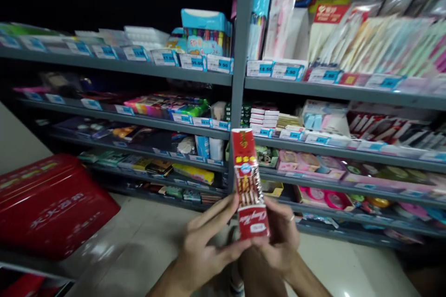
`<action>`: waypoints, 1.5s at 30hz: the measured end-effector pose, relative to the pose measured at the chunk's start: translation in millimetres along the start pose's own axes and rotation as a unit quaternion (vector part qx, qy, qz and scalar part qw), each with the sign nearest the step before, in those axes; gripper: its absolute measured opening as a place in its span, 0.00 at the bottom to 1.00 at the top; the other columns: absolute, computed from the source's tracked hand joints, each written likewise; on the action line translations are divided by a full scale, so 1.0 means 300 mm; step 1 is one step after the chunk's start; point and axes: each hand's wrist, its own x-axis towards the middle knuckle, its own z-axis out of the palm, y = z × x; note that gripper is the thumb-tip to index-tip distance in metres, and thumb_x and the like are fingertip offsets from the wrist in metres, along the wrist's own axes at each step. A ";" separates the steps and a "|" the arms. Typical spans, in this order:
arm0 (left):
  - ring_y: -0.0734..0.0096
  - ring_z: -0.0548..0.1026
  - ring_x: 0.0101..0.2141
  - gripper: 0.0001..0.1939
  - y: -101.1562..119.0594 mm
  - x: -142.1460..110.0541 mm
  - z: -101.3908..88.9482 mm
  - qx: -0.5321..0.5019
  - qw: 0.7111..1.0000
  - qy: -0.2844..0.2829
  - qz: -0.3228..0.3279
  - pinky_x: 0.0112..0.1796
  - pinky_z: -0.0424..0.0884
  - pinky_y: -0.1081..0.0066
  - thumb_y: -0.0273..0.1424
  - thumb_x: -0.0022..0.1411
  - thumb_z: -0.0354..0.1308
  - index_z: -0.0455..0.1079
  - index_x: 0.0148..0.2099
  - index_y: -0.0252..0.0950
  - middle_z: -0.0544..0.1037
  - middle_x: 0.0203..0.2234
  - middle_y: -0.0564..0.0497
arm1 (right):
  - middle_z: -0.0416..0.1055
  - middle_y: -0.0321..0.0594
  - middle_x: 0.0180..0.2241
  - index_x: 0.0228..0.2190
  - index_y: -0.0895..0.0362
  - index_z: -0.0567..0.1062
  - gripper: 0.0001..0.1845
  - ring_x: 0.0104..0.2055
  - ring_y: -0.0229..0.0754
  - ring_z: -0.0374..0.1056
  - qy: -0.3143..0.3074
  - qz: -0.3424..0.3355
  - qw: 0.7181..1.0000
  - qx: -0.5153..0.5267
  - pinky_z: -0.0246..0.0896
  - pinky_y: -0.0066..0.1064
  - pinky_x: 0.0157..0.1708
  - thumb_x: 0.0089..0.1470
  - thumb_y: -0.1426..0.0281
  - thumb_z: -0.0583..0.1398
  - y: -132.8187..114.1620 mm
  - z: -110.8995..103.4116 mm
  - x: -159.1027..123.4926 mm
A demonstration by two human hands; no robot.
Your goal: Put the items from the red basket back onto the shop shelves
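Note:
A narrow red pack of pencils (248, 185) is held up in front of me, long side pointing away. Its wrapper is shiny, with yellow characters near the top and striped pencils showing through the middle. My left hand (209, 241) grips the pack's left side, thumb near the lower end. On the other side my right hand (282, 236), with a ring on one finger, closes around the lower right edge. Part of the right hand's fingers is hidden behind the pack.
Grey shelves (195, 74) of stationery with price tags span the view, joined at an upright post (240, 55). Marker sets (204, 32) stand on the upper left shelf, bagged pens (376, 46) at upper right. A red fire box (52, 209) sits on the tiled floor (128, 241) at left.

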 end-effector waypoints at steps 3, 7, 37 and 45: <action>0.48 0.85 0.59 0.35 -0.025 0.183 0.133 -0.094 0.994 -0.030 -0.039 0.59 0.85 0.56 0.41 0.69 0.74 0.72 0.75 0.56 0.83 0.63 0.47 | 0.79 0.50 0.61 0.67 0.43 0.74 0.33 0.62 0.57 0.79 0.035 -0.007 0.998 -0.042 0.81 0.50 0.61 0.64 0.64 0.75 -0.002 -0.101 0.166; 0.49 0.80 0.64 0.29 -0.111 0.362 0.280 -0.217 0.968 -0.043 -0.118 0.62 0.82 0.58 0.43 0.75 0.68 0.75 0.73 0.46 0.77 0.69 0.43 | 0.75 0.50 0.66 0.67 0.48 0.72 0.30 0.67 0.55 0.75 -0.003 0.004 0.999 -0.043 0.75 0.51 0.67 0.69 0.62 0.72 0.061 -0.173 0.400; 0.73 0.73 0.19 0.19 -0.205 0.452 0.326 -0.147 0.970 -0.014 -0.195 0.22 0.66 0.75 0.50 0.81 0.52 0.71 0.53 0.39 0.77 0.24 0.56 | 0.82 0.58 0.54 0.54 0.61 0.87 0.23 0.63 0.63 0.71 -0.082 0.042 0.881 -0.465 0.61 0.51 0.68 0.66 0.58 0.71 0.264 -0.121 1.131; 0.72 0.77 0.22 0.16 -0.075 -0.060 -0.056 -0.110 0.968 0.056 -0.216 0.27 0.73 0.72 0.42 0.83 0.53 0.76 0.56 0.39 0.81 0.28 0.52 | 0.79 0.52 0.56 0.54 0.54 0.84 0.17 0.60 0.56 0.74 0.065 -0.101 0.944 -0.308 0.65 0.53 0.67 0.73 0.57 0.64 0.131 -0.248 0.621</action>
